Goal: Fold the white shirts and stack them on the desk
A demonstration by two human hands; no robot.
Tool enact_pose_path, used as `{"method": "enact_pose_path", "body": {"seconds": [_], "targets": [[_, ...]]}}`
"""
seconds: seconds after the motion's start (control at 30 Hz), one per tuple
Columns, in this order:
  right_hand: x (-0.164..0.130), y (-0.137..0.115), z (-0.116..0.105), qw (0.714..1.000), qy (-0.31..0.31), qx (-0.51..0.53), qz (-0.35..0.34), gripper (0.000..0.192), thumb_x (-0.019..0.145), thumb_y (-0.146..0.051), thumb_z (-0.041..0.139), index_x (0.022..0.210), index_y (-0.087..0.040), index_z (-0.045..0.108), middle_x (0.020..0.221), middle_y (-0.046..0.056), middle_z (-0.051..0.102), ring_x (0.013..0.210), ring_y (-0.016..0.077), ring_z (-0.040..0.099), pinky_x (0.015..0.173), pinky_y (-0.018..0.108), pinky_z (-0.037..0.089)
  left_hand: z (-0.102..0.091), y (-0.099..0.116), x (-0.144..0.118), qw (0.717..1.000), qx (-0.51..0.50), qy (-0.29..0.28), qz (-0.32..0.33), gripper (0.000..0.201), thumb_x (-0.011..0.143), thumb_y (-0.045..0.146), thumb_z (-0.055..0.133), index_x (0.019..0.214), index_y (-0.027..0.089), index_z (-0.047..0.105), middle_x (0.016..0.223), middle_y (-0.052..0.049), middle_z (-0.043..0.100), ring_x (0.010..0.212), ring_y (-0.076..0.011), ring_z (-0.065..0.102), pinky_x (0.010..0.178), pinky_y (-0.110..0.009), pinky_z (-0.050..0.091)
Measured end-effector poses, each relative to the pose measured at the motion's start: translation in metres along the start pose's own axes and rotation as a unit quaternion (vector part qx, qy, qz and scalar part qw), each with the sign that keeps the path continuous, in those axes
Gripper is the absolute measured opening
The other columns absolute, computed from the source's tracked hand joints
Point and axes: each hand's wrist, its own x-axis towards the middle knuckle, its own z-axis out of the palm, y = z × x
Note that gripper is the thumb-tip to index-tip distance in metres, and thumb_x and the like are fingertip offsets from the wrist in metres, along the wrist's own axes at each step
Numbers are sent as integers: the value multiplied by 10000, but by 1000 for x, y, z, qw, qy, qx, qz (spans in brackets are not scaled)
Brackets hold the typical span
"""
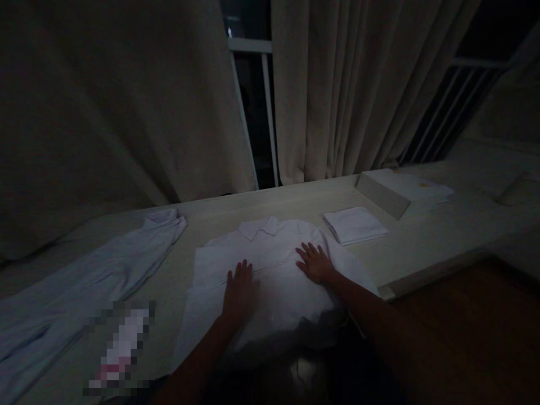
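Collared white shirt (278, 292), spread on ledge (415, 242) | left hand (241, 292), right hand (315, 264): palms flat, fingers fanned, gripping nothing | risk: uneven pressure could crease cloth

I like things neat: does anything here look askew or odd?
The pale garment on the left lies aslant and wrinkled, unlike the neatly folded cloth on the right. The near edge of the shirt looks uneven in shadow. A pixelated patch by the garment hides what lies there. No spill shows.
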Motion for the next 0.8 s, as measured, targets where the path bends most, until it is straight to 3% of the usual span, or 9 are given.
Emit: {"method": "enact_pose_path", "body": {"seconds": [0.1,0.2,0.33,0.5,0.6,0.67,0.8], "targets": [[-2,0,-12,1000,10,16,-15,606,973,-541,341,1501,-248,286,1574,86,234,1449,284,154,1136,519,126,5,66,6,998,-34,-1,57,639,935,505,294,1466,154,351,1560,-127,268,1444,-292,221,1166,-505,161],[-24,-2,-32,997,73,24,-5,598,960,-464,432,1476,-183,322,1521,121,342,1402,265,265,1131,455,186,13,100,6,997,-65,-2,50,675,923,559,287,1475,173,337,1559,-146,253,1446,-328,201,1147,-573,141],[-84,-9,-55,991,111,3,79,401,901,-398,556,1219,-155,548,1208,141,582,1140,270,494,996,411,350,16,103,6,997,-65,-6,47,696,922,574,270,1483,165,318,1567,-153,220,1455,-341,153,1141,-594,109],[-140,-21,-65,975,51,-90,196,417,772,-451,693,1026,-138,588,1042,167,589,1008,332,522,867,465,390,13,103,8,997,-55,-15,45,704,928,571,245,1494,156,288,1577,-152,184,1462,-340,113,1144,-593,81],[-145,-19,-65,959,12,-131,250,180,839,-210,583,984,-109,616,992,192,615,963,319,569,828,447,400,13,105,8,997,-48,-32,42,707,930,567,234,1501,151,266,1579,-152,170,1464,-337,98,1145,-593,78],[-142,-8,-70,956,-15,-112,270,191,836,-75,484,937,-98,644,940,191,646,900,288,613,790,409,416,14,105,7,997,-49,-42,40,708,929,567,233,1500,150,268,1579,-155,166,1465,-337,97,1144,-592,88],[-127,33,-107,948,-3,88,306,208,850,-170,497,863,-112,696,882,171,698,834,270,657,737,363,455,10,105,9,995,-87,-38,28,696,920,539,294,1470,113,330,1565,-185,202,1457,-359,125,1135,-618,95]]}}
